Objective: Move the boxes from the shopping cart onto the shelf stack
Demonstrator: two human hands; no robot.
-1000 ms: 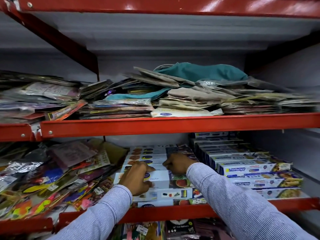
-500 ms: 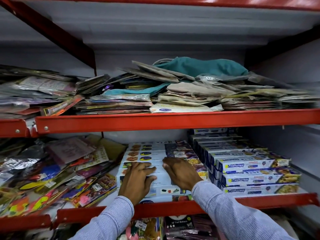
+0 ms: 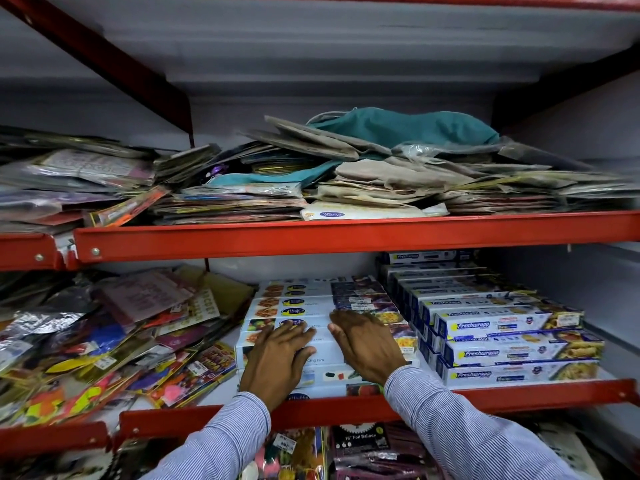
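A stack of long white cling-film boxes (image 3: 298,303) lies stepped on the middle red shelf (image 3: 346,408), between loose packets and blue boxes. My left hand (image 3: 277,358) rests flat on the front boxes of that stack, fingers spread. Beside it, my right hand (image 3: 367,344) lies palm down on the same boxes, fingers pointing toward the shelf's back. Neither hand grips anything. The shopping cart is not in view.
Blue Freshwrapp boxes (image 3: 512,351) are stacked at the right of the same shelf. Colourful foil packets (image 3: 104,344) are heaped at the left. The upper shelf (image 3: 346,233) holds flat packets and a teal cloth bag (image 3: 401,128). Balloon packs (image 3: 360,445) hang below.
Both hands slid from the back of the stack toward its front and flattened out on the boxes. The view rose slightly.
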